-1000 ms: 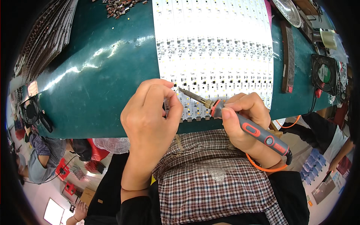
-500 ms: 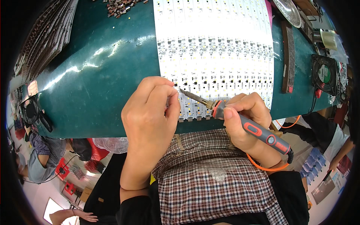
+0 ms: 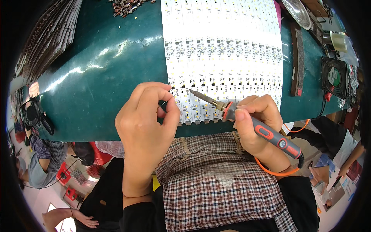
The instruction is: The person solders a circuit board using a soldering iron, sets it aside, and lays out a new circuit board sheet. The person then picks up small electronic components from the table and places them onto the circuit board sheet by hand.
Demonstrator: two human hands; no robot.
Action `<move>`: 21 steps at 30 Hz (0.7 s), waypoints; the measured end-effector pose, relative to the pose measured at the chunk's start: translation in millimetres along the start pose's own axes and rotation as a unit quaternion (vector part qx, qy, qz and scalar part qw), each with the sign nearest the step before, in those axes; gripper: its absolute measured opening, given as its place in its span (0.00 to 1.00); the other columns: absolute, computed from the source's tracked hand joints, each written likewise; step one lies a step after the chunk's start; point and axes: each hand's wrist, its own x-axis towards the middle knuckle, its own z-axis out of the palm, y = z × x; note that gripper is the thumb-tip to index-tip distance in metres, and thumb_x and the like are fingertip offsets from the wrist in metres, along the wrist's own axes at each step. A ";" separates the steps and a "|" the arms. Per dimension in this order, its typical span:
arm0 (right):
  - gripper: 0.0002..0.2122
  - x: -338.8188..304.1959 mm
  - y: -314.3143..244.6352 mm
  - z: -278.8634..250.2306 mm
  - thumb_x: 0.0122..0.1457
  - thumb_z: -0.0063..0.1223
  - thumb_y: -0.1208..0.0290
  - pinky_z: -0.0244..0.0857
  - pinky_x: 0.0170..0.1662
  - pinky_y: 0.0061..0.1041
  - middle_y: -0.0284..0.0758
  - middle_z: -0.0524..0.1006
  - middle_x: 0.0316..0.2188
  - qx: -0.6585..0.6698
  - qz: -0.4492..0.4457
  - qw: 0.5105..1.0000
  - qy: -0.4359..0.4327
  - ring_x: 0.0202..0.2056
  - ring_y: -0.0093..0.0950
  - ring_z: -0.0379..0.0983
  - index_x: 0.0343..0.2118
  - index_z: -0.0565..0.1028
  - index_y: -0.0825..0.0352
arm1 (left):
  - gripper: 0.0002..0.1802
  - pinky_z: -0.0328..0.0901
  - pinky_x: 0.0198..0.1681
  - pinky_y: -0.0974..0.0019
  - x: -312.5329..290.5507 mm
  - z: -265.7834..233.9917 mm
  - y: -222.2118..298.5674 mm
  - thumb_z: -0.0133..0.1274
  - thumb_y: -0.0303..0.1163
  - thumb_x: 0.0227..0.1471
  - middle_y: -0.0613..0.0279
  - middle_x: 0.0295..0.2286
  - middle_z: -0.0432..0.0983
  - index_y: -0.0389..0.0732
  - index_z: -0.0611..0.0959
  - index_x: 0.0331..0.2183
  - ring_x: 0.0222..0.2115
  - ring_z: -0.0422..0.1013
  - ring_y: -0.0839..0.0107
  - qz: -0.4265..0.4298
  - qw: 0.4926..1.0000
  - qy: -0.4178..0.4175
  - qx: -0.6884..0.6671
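Note:
My right hand (image 3: 259,125) grips a grey and red soldering iron (image 3: 270,136) like a pen. Its dark tip points to the left, over or on the white LED circuit boards (image 3: 224,65), close to their left edge. My left hand (image 3: 148,112) is at that edge, thumb and fingers bent into a pinch near the leftmost strip. What the fingertips hold, if anything, is too small to make out. The boards lie side by side as long strips with rows of small yellow and black parts; small connectors (image 3: 198,121) line their near ends.
A green table (image 3: 96,89) carries the boards. Small connectors (image 3: 125,7) lie heaped at the far left, beside stacked strips (image 3: 54,34). To the right are a dark metal bar (image 3: 296,62) and a black fan (image 3: 334,77). An orange cord (image 3: 270,172) trails from the iron.
My left hand has drawn back a little to the left, its fingers still pinched. The iron's tip has shifted slightly right and away from my left fingertips. The view has shifted slightly.

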 end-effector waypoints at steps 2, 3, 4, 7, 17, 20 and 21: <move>0.09 2.1 -1.5 1.8 0.58 0.64 0.78 0.64 0.25 0.16 0.35 0.79 0.23 0.023 -0.004 1.000 0.008 0.22 0.14 0.71 0.31 0.71 0.68 | 0.09 0.66 0.21 0.72 -1.3 1.0 -2.7 0.61 0.17 0.41 0.61 0.33 0.81 0.39 0.78 0.25 0.17 0.70 0.76 0.009 1.000 0.007 0.016; 0.09 2.1 -1.4 2.9 0.58 0.64 0.78 0.64 0.25 0.16 0.35 0.79 0.23 0.022 -0.004 1.000 0.008 0.22 0.14 0.71 0.31 0.71 0.68 | 0.09 0.66 0.21 0.72 -1.6 2.3 -3.9 0.61 0.17 0.41 0.61 0.33 0.81 0.39 0.78 0.25 0.17 0.70 0.76 0.009 1.000 0.008 0.015; 0.09 1.9 -0.8 4.6 0.57 0.64 0.78 0.64 0.24 0.16 0.34 0.79 0.23 0.019 -0.001 1.000 0.005 0.22 0.14 0.71 0.31 0.72 0.68 | 0.10 0.65 0.20 0.72 -2.1 4.0 -5.3 0.61 0.17 0.40 0.62 0.34 0.81 0.39 0.78 0.25 0.16 0.70 0.76 0.013 1.000 0.014 0.010; 0.09 2.7 2.6 8.6 0.57 0.65 0.77 0.63 0.23 0.15 0.33 0.78 0.22 0.002 -0.009 1.000 -0.004 0.21 0.13 0.70 0.30 0.72 0.68 | 0.09 0.64 0.21 0.74 -4.3 7.2 -8.3 0.61 0.16 0.41 0.60 0.35 0.82 0.38 0.79 0.26 0.17 0.68 0.79 0.016 1.000 0.022 -0.002; 0.10 2.4 4.8 15.5 0.56 0.67 0.76 0.62 0.22 0.15 0.33 0.79 0.23 -0.015 -0.012 1.000 -0.007 0.20 0.12 0.69 0.30 0.73 0.68 | 0.08 0.62 0.20 0.76 -4.0 10.5 -9.8 0.62 0.16 0.43 0.60 0.35 0.81 0.37 0.81 0.28 0.17 0.65 0.81 0.029 0.999 0.031 0.010; 0.10 2.3 4.4 14.6 0.56 0.67 0.76 0.62 0.22 0.15 0.33 0.79 0.23 -0.019 -0.012 1.000 -0.012 0.20 0.11 0.69 0.30 0.73 0.68 | 0.08 0.60 0.19 0.75 -2.4 8.9 -9.0 0.62 0.16 0.42 0.62 0.34 0.82 0.38 0.81 0.27 0.15 0.64 0.81 0.037 0.998 0.031 0.035; 0.10 2.5 4.2 14.7 0.56 0.67 0.76 0.62 0.22 0.15 0.33 0.79 0.23 -0.019 -0.012 1.000 -0.012 0.20 0.11 0.69 0.30 0.73 0.68 | 0.08 0.60 0.19 0.75 -1.8 8.5 -9.3 0.62 0.16 0.42 0.62 0.34 0.82 0.38 0.81 0.27 0.15 0.64 0.81 0.037 0.998 0.031 0.035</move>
